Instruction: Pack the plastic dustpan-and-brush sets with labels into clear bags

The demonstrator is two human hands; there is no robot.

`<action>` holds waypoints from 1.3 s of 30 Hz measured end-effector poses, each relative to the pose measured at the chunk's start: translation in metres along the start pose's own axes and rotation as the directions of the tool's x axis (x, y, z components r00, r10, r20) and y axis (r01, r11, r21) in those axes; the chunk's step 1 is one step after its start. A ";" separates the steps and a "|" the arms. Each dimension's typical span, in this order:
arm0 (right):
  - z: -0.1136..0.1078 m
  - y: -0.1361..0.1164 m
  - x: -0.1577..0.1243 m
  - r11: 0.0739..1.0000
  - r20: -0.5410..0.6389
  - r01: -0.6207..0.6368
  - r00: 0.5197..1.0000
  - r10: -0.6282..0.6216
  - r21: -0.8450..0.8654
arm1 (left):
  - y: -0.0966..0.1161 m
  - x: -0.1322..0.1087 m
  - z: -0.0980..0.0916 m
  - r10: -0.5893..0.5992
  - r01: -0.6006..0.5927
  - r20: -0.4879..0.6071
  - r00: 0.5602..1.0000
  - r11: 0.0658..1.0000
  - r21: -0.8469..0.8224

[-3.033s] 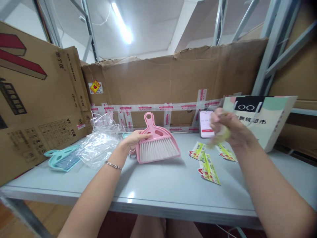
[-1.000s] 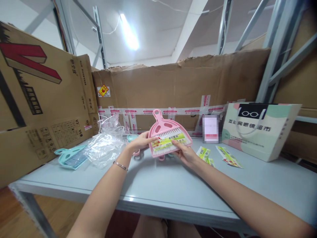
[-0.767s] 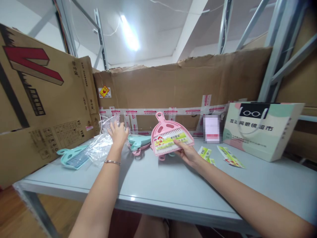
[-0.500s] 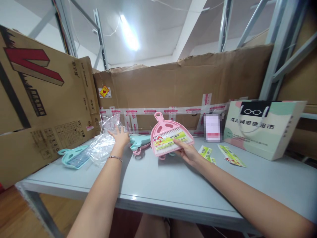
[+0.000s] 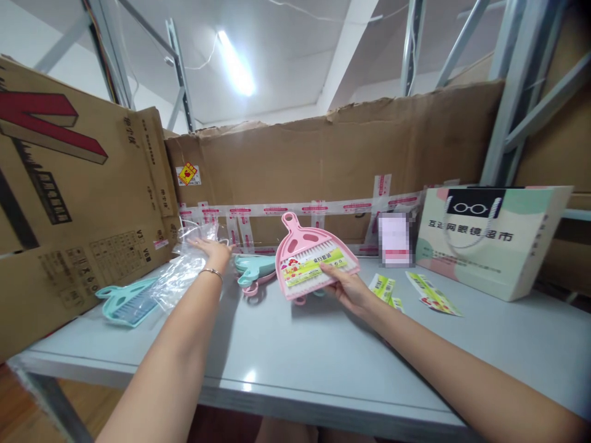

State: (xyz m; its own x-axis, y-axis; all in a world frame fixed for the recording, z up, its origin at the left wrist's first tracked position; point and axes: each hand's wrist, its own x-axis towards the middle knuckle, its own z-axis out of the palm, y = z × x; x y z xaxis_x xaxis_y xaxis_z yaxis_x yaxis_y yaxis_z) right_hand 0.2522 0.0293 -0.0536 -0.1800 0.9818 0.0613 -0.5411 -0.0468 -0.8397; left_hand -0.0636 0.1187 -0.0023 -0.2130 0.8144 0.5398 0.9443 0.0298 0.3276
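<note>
A pink dustpan (image 5: 302,237) with a white-bristled brush and a green printed card (image 5: 308,271) is held up in my right hand (image 5: 348,288), which grips its lower right edge. My left hand (image 5: 213,252), fingers spread, lies on a pile of clear plastic bags (image 5: 182,271). Left of the bags, partly under them, rests a light teal dustpan and brush set (image 5: 127,301). Between my hands, more teal dustpans (image 5: 253,267) and pink ones are stacked on the table.
On the grey table (image 5: 277,357), loose green cards (image 5: 431,294) lie at the right. Behind them stand a blurred pale rectangle (image 5: 394,240) and a paper bag (image 5: 480,246). Cardboard boxes (image 5: 277,160) line the back and left. Metal shelf posts (image 5: 517,92) rise behind.
My left hand has moved left and lower onto the plastic bags. The view has shifted slightly; my right hand still holds the pink dustpan.
</note>
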 end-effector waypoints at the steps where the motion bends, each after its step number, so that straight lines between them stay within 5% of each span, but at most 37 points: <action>1: 0.000 0.000 0.000 1.000 0.002 -0.002 1.000 0.002 -0.004 | -0.002 -0.001 -0.001 -0.075 0.075 -0.023 0.997 0.997 0.033; 4: 0.001 0.002 -0.001 1.000 0.036 0.008 0.999 -0.007 -0.017 | 0.005 -0.010 -0.009 -0.177 0.197 -0.102 0.979 0.948 0.249; 7: 0.006 0.001 -0.007 1.000 0.097 -0.002 0.995 0.004 -0.024 | 0.028 -0.025 -0.023 0.057 0.001 -0.142 0.988 0.927 0.376; 12: 0.013 -0.004 -0.018 0.994 0.146 -0.051 0.987 0.065 -0.097 | 0.074 -0.055 -0.047 0.339 -0.276 -0.110 0.934 0.885 0.376; 15: 0.014 -0.005 -0.021 0.990 0.145 -0.064 0.986 0.082 -0.127 | 0.095 -0.070 -0.055 0.502 -0.453 -0.087 0.860 0.832 0.322; 19: 0.015 -0.006 -0.021 0.992 0.151 -0.055 0.986 0.071 -0.111 | 0.110 -0.087 -0.056 0.704 -0.675 -0.043 0.709 0.695 0.247; 21: 0.016 -0.006 -0.021 0.996 0.146 -0.034 0.988 0.045 -0.078 | 0.110 -0.096 -0.053 0.717 -0.697 -0.041 0.696 0.688 0.201; 27: 0.017 -0.005 -0.022 0.999 0.150 0.009 0.989 -0.004 -0.036 | 0.102 -0.119 -0.051 0.653 -0.644 -0.124 0.747 0.757 0.108; 32: 0.021 -0.003 -0.026 0.998 0.186 -0.040 0.981 0.048 -0.046 | 0.122 -0.116 -0.055 0.624 -0.609 -0.161 0.764 0.781 0.137; 39: 0.023 -0.006 -0.023 0.990 0.046 0.013 0.999 -0.020 0.141 | 0.126 -0.122 -0.049 0.628 -0.677 -0.356 0.692 0.736 -0.017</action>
State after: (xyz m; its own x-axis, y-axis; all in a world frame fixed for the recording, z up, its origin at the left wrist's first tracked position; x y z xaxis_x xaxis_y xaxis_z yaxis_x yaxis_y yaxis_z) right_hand 0.2400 0.0028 -0.0377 -0.2066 0.9730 0.1024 -0.6537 -0.0594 -0.7544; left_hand 0.0696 -0.0054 0.0109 0.3564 0.3762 0.8552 0.8351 -0.5388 -0.1110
